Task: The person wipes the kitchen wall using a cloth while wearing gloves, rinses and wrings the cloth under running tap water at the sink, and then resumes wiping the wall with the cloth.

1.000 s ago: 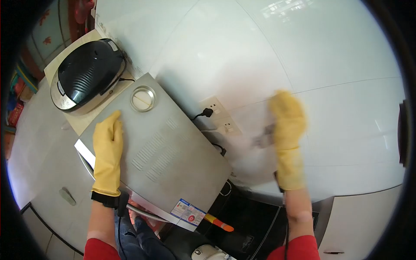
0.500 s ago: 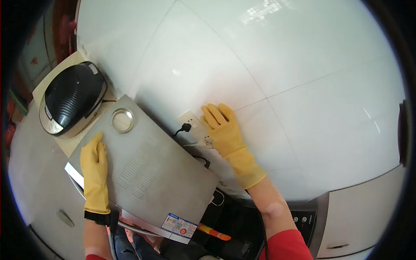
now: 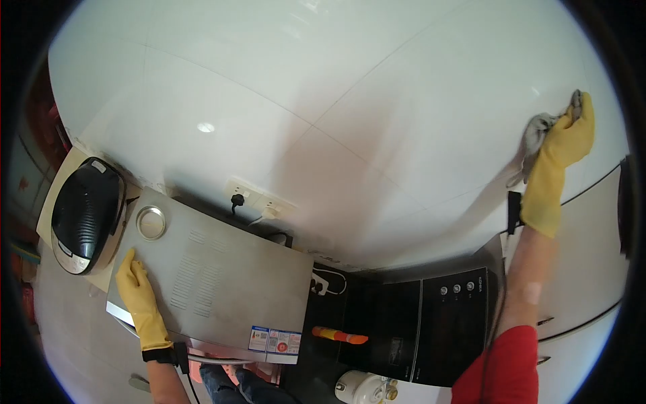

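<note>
My left hand [image 3: 137,296], in a yellow rubber glove, rests on the grey metal top of an oven-like appliance [image 3: 249,283] with its fingers stretched out and nothing in them. A round metal lid [image 3: 151,223] lies just beyond its fingertips. Far to the right, my right hand [image 3: 570,138], gloved the same way, is closed on a grey cloth [image 3: 536,135] against the white tiled wall [image 3: 377,87]. Part of the cloth shows above the fingers and part hangs down on the left side.
A black rice cooker [image 3: 89,209] stands left of the appliance. Behind are wall sockets [image 3: 254,198] with plugs. To the right lie a black cooktop [image 3: 451,323], an orange-and-yellow object [image 3: 340,335] and a white pot-like container [image 3: 360,387]. Cabinet doors [image 3: 585,256] are at far right.
My right hand has moved from the wall beside the sockets far to the right, where the grey cloth now shows in it. The view has shifted right; my left hand stays on the appliance.
</note>
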A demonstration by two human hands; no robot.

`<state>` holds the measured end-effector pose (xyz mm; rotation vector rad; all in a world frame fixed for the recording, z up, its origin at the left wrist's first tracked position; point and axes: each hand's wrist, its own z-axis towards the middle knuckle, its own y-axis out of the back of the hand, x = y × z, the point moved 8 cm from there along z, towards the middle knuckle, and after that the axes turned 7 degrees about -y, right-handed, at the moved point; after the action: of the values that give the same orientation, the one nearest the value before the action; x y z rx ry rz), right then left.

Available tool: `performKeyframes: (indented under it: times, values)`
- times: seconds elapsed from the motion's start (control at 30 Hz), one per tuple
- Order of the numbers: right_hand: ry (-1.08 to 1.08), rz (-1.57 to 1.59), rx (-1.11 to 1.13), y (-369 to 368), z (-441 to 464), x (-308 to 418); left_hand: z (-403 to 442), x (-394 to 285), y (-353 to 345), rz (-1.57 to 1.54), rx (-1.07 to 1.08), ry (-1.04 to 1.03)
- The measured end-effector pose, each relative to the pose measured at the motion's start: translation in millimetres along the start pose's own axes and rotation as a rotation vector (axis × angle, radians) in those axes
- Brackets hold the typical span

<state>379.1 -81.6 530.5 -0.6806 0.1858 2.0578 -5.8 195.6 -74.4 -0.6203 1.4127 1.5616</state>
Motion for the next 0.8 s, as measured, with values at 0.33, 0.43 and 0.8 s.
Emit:
performKeyframes:
  times: [0.33, 0.43, 0.8]
  values:
    - [0.423, 0.736, 0.724, 54, -383, 282, -4, 13, -6, -0.052, 0.039, 0.071]
    - [0.455, 0.756, 0.773, 56, -371, 277, -5, 7, -4, -0.012, 0.068, 0.064]
    - [0.014, 0.452, -0.110, 6, -50, 90, -1, 8, -3, 0.078, 0.011, -0.045]
